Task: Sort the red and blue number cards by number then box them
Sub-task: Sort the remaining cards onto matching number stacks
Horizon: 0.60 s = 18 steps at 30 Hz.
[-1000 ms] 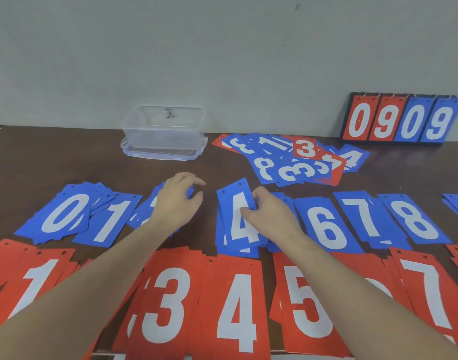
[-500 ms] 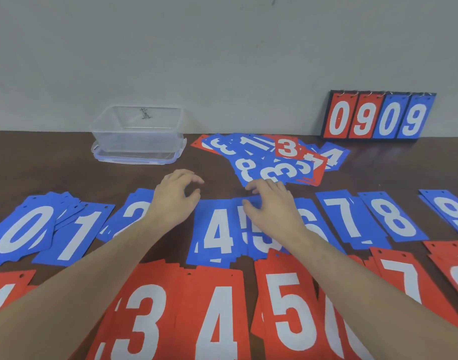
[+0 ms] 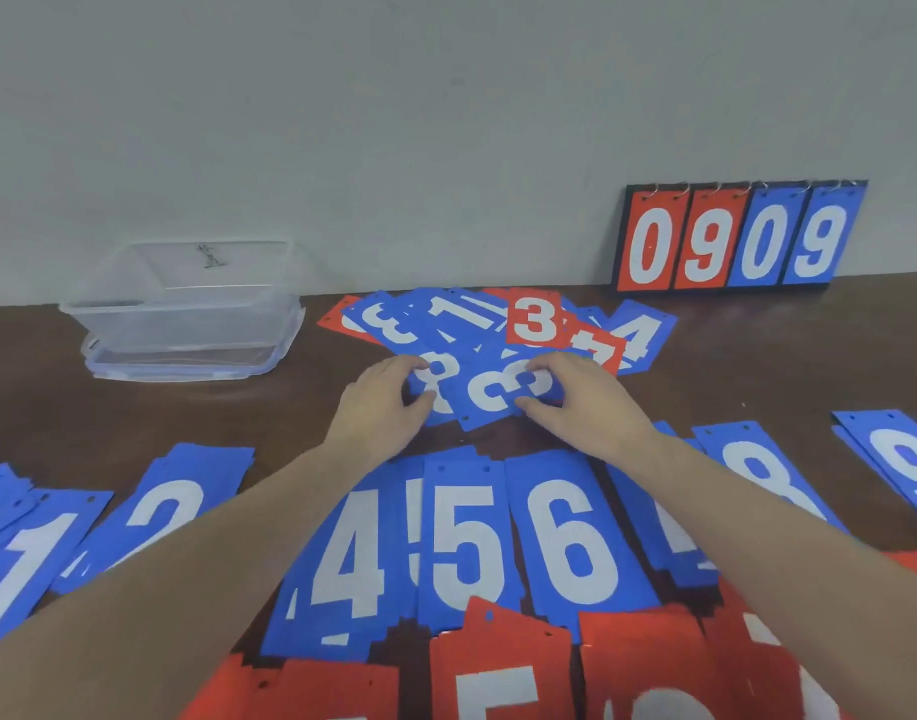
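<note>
I am reaching both hands into the unsorted heap of number cards [image 3: 498, 330] lying at the far side of the brown table [image 3: 186, 423], between the clear plastic box [image 3: 186, 314] and the standing scoreboard [image 3: 742, 236]. My left hand [image 3: 381, 407] is curling thumb and fingers around the near edge of a blue 8 card [image 3: 438, 387], seemingly pinching it. My right hand [image 3: 586, 402] is pinching the blue 3 card [image 3: 498, 397] that lies just beside it, thumb at the near edge, fingers on the face. I am judging these cards to be thin, light, stiff plastic, and slick enough to slide over one another, so taking one by a free edge and peeling it off the heap should be working best. The sorted blue row, with the 4 pile [image 3: 352, 553], 5 pile [image 3: 466, 537] and 6 pile [image 3: 575, 532], is lying nearer me, the red piles [image 3: 523, 678] nearest of all. Half a second ago both hands were hovering over the blue 4 and 5 piles; they are now stretching forward past that row to the heap.
</note>
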{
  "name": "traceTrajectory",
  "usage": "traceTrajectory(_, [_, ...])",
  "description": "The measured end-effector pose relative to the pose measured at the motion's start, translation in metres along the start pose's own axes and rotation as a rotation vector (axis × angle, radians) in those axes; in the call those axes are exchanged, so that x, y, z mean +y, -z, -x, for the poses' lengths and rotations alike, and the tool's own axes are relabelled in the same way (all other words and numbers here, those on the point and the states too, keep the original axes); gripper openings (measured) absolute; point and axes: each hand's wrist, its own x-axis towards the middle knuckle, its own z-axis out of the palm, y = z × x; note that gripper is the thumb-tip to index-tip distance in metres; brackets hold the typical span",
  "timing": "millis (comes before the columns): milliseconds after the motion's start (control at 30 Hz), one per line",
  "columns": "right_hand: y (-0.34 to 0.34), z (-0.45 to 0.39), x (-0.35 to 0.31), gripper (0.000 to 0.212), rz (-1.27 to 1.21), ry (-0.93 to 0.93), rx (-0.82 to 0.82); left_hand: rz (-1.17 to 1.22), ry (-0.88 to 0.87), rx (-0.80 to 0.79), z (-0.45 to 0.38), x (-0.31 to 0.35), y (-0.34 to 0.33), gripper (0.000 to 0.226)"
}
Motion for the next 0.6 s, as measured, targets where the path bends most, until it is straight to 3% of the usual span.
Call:
traceTrajectory(100, [0.0, -0.021, 0.002, 0.068, 0.05, 0.097, -0.097, -0.055, -0.055, 0.007, -0.019, 0.004, -0.008, 0.045])
traceTrajectory(233, [-0.007, -0.047, 0.003, 0.081, 0.116, 0.186, -0.258, 0.028, 0.003, 0.009, -0.04, 0.006, -0.014, 0.042])
traceTrajectory(400, [-0.003, -0.062, 0.007, 0.087, 0.154, 0.185, -0.259, 0.041, 0.025, -0.021, -0.072, 0.007, -0.02, 0.045])
traceTrajectory(467, [-0.001, -0.065, 0.009, 0.081, 0.179, 0.187, -0.197, 0.024, 0.039, -0.02, -0.085, 0.008, -0.024, 0.046])
traceTrajectory(533, [0.001, -0.068, 0.014, 0.061, 0.154, 0.173, -0.089, -0.002, 0.064, -0.007, -0.096, 0.01, -0.027, 0.048])
traceTrajectory(600, [0.004, -0.072, 0.025, 0.039, -0.029, 0.056, 0.013, -0.01, 0.077, 0.025, -0.107, 0.014, -0.03, 0.05])
